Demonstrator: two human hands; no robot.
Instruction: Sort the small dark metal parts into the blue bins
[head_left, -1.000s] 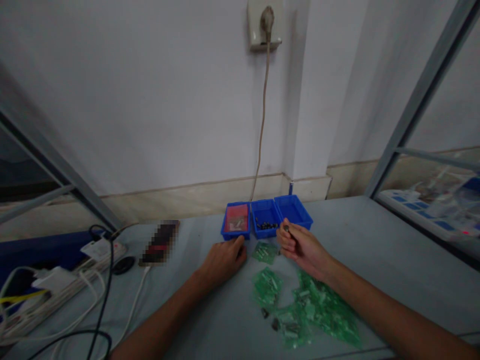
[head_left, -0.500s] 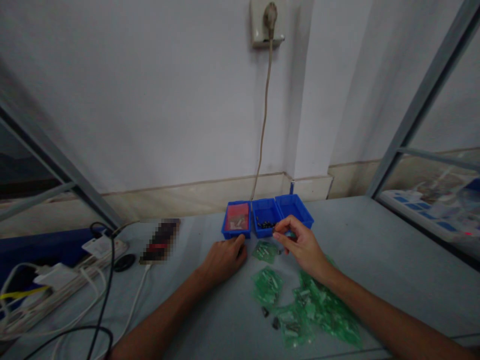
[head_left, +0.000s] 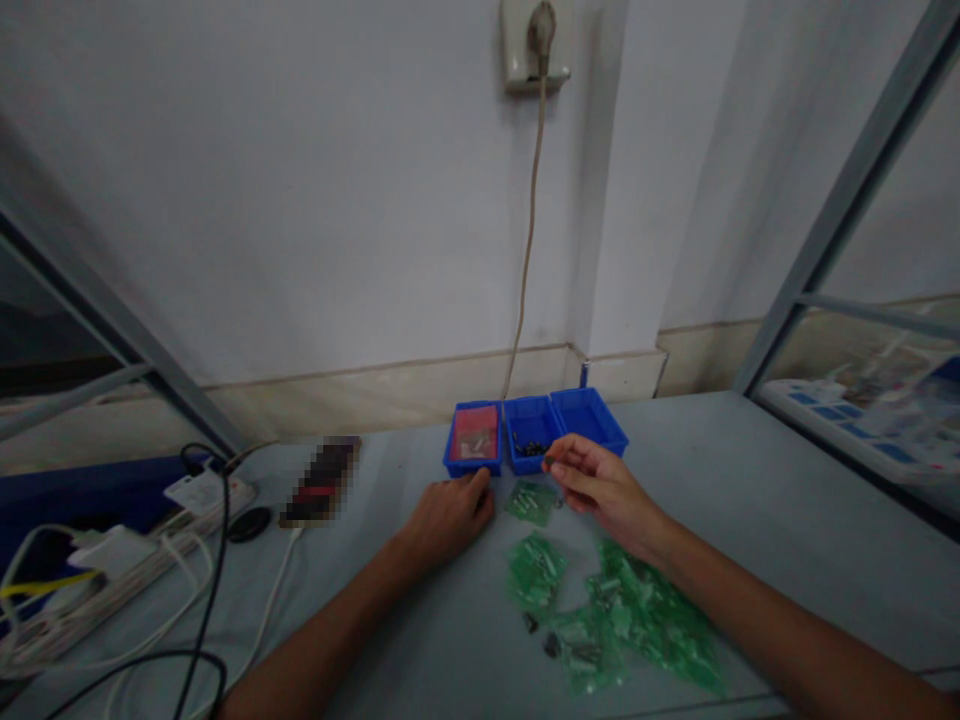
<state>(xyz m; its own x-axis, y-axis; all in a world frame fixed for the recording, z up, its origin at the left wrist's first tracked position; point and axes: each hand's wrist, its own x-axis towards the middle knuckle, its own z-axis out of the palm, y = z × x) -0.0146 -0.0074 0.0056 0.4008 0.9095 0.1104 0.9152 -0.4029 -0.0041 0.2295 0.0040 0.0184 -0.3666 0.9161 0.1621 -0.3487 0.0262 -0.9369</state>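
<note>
My right hand [head_left: 596, 490] is closed in a pinch at the front right corner of the middle blue bin [head_left: 531, 405]. A small dark part [head_left: 548, 462] shows at its fingertips, too small to name exactly. Several small black pieces [head_left: 531, 449] lie inside that bin. My left hand [head_left: 450, 515] rests on the table with its fingers curled, the knuckles by the front edge of the left blue bin [head_left: 472, 469]. In this bin is a red packet [head_left: 475, 420] with small parts in clear plastic. Just below the middle bin lies a small green bag [head_left: 531, 502] of metal pieces.
The right blue bin [head_left: 589, 408] stands behind my right hand. More green bags [head_left: 535, 570] and a larger green heap [head_left: 667, 625] lie nearer me, with loose dark pieces [head_left: 552, 645]. At left are a phone [head_left: 321, 482], cables and a power strip [head_left: 90, 590].
My right hand has shifted slightly left and its fingers have turned a little, so the dark part shows more at the fingertips. My left hand has stayed in place.
</note>
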